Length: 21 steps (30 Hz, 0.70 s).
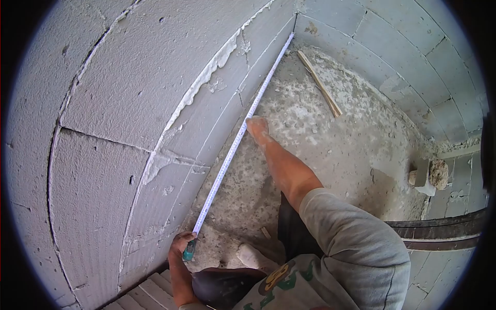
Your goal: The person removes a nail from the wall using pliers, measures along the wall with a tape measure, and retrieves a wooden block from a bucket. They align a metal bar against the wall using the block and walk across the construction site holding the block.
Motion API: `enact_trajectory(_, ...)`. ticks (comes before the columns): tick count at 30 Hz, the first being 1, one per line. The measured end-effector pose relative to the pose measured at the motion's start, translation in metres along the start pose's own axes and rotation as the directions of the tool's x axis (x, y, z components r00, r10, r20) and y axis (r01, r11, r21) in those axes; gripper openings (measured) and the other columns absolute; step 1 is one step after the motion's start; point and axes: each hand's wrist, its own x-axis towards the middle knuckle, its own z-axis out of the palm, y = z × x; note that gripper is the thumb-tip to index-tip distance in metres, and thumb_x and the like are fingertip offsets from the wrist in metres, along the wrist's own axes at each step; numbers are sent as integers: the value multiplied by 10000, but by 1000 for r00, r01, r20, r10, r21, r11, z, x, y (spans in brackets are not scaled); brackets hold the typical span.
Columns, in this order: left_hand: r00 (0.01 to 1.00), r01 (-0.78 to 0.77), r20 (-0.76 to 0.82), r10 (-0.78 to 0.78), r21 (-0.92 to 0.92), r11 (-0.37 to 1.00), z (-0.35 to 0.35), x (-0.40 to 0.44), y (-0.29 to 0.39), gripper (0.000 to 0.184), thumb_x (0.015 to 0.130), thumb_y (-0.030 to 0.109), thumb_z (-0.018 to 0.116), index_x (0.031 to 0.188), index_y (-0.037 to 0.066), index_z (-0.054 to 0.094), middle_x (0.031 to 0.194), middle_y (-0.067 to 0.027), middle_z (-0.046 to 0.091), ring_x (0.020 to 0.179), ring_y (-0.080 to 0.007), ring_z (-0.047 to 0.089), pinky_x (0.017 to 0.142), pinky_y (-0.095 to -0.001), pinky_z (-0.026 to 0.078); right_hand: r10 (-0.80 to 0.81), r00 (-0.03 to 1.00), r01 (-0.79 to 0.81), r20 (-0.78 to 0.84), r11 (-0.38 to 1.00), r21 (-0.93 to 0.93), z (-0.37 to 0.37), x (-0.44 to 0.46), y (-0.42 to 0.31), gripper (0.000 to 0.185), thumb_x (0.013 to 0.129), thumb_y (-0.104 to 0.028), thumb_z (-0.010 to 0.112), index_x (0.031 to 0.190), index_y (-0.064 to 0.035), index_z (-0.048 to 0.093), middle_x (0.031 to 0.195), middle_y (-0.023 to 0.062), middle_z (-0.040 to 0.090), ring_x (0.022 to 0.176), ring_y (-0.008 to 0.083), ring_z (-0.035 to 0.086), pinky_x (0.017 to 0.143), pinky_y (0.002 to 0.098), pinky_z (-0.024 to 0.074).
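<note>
A tape measure's white blade [223, 169] is pulled out along the foot of the block wall, its far end at the corner. My left hand [181, 244] is closed around the teal tape case [189, 250] low in the view, close to the wall. With my right arm stretched forward, my right hand [258, 127] grips the blade about midway along; its fingertips are partly hidden.
Grey block walls [103, 155] with mortar seams rise on the left and at the back. A wooden strip [320, 84] lies on the rough, dusty concrete floor [310, 134]. Block pieces [424, 178] are at the right, with a dark curved bar [439, 227] below them.
</note>
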Motion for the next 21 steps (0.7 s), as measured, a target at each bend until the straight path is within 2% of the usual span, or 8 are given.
enact_trajectory(1,1000,3,-2,-3,-24,1000,1,0,-2,290,804,284,704,964,43,704,843,-20,653,781,-126,556,735,-272,420,-26,1000,26,-9,1000,-3,0,2,-1,375,858,-234,409,820,13,688,894,188,671,877,370,639,819,421,502)
enact_trajectory(4,1000,2,-16,-3,-67,998,-1,0,-6,287,803,270,706,967,34,701,821,-13,647,747,-120,553,699,-269,424,140,990,-141,18,973,183,7,6,-6,366,862,-216,403,822,10,688,938,195,664,905,356,631,838,410,495)
enact_trajectory(7,999,-23,-33,21,-51,998,-1,-5,-3,278,805,258,697,956,24,694,804,-19,644,711,-119,552,663,-269,428,7,995,-3,98,999,-45,6,1,-3,347,864,-199,405,833,-16,698,966,189,662,932,346,625,848,405,493)
enact_trajectory(10,999,-31,-37,28,-67,997,3,-12,2,280,810,265,677,944,19,679,799,-34,645,690,-125,560,642,-268,437,155,987,-157,27,985,75,2,-7,-17,312,859,-181,423,839,-50,705,978,169,663,931,334,630,840,403,498)
enact_trajectory(13,1000,17,8,-16,-102,995,-1,-10,-2,281,807,271,679,944,25,674,792,-26,631,689,-129,557,639,-269,433,299,953,-300,51,900,316,-30,-21,-33,255,826,-157,458,820,-20,673,969,165,656,923,359,610,854,423,477)
enact_trajectory(16,998,41,49,-36,-99,994,-2,-13,2,279,807,267,685,951,27,676,780,-13,619,681,-121,546,634,-264,423,36,999,-35,-7,996,86,0,-12,-13,256,816,-185,475,822,-20,670,963,178,655,920,368,607,840,429,475)
enact_trajectory(19,994,65,97,-56,-92,994,-3,-4,-4,270,807,247,695,965,28,687,776,1,616,677,-97,531,634,-251,410,80,997,-79,3,974,211,3,-12,-5,271,796,-228,500,840,-22,670,942,200,655,928,378,605,823,427,473)
enact_trajectory(21,988,65,146,-53,-83,994,-10,23,-31,267,807,253,695,949,27,688,761,6,604,669,-93,524,632,-248,406,267,960,-276,81,862,426,-22,-18,-12,294,783,-250,508,851,-15,670,939,210,654,935,384,604,821,427,471)
